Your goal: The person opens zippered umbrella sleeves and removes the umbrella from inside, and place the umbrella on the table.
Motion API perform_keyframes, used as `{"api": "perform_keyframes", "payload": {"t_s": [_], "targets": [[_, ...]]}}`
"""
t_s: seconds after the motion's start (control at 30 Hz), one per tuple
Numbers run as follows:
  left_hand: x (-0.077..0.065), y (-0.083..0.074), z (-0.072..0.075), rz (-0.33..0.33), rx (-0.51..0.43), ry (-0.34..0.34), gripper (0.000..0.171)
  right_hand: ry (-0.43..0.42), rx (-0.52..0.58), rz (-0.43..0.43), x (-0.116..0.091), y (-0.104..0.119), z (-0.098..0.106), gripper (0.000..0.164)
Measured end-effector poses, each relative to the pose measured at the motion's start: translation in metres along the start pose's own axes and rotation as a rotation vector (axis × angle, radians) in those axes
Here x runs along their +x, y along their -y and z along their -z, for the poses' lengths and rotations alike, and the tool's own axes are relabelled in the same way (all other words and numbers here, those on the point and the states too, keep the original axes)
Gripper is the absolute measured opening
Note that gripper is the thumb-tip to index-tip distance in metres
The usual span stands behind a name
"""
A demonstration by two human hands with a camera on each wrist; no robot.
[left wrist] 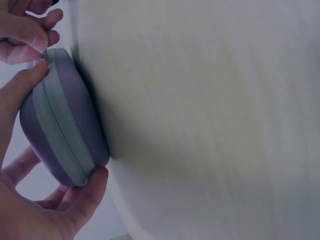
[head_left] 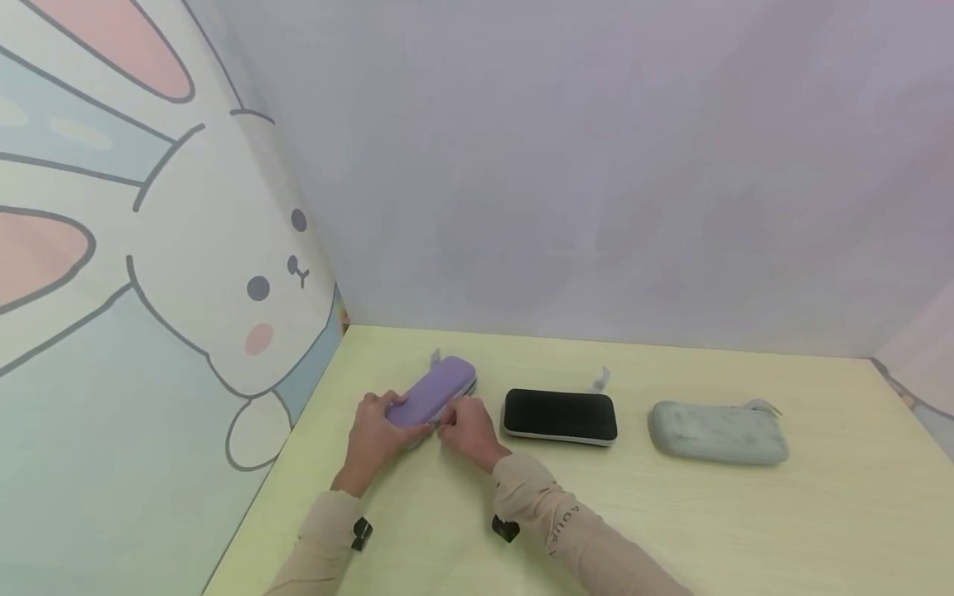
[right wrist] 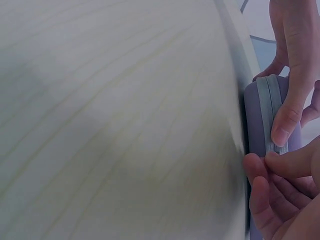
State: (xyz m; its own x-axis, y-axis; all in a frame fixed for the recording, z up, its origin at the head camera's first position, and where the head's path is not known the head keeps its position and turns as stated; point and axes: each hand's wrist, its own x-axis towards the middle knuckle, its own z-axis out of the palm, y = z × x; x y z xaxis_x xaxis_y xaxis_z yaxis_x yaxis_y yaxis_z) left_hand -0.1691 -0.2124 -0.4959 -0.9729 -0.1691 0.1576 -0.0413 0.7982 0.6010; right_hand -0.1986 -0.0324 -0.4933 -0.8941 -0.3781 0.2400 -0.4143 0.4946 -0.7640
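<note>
A purple zippered case lies at an angle on the left of the table. My left hand grips its near end, thumb along the front side and fingers round the end and top. My right hand is at the case's front side, thumb and forefinger pinching at the zip. The zipper pull itself is mostly hidden by those fingers. In the left wrist view, the pale zip band runs round the case, its seam together where it shows. The right wrist view has the left thumb pressing the band beside the right fingertips.
To the right of the purple case lie a black-topped case with a pale strap and a grey-green marbled case. A rabbit-printed curtain borders the table's left edge, and a plain pale curtain hangs behind.
</note>
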Motion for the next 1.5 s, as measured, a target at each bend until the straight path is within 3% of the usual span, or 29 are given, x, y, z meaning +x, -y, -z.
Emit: {"api": "perform_keyframes", "payload": {"t_s": [0.17,0.33,0.5,0.6,0.67,0.9,1.5], "targets": [[-0.004,-0.009,-0.003,-0.034,0.087,-0.012,0.073,-0.010,-0.011,0.002,-0.001,-0.007,0.002,0.013],[-0.007,-0.017,0.003,-0.073,0.224,0.010,0.073,-0.006,0.011,0.019,-0.002,-0.007,0.004,0.011],[0.003,-0.027,0.020,-0.027,0.269,0.156,0.073,0.009,0.025,0.018,-0.003,-0.006,0.005,0.010],[0.013,-0.032,0.027,-0.003,0.242,0.243,0.069,0.022,0.025,0.004,-0.005,-0.006,0.007,0.009],[0.020,-0.033,0.026,-0.011,0.206,0.264,0.065,0.027,0.021,-0.001,-0.006,-0.006,0.007,0.008],[0.031,-0.031,0.016,-0.087,0.143,0.249,0.061,0.042,0.005,0.006,-0.007,-0.009,0.008,0.010],[0.028,-0.030,0.010,-0.055,0.166,0.203,0.062,0.053,0.010,0.034,-0.009,-0.015,0.009,0.013]]}}
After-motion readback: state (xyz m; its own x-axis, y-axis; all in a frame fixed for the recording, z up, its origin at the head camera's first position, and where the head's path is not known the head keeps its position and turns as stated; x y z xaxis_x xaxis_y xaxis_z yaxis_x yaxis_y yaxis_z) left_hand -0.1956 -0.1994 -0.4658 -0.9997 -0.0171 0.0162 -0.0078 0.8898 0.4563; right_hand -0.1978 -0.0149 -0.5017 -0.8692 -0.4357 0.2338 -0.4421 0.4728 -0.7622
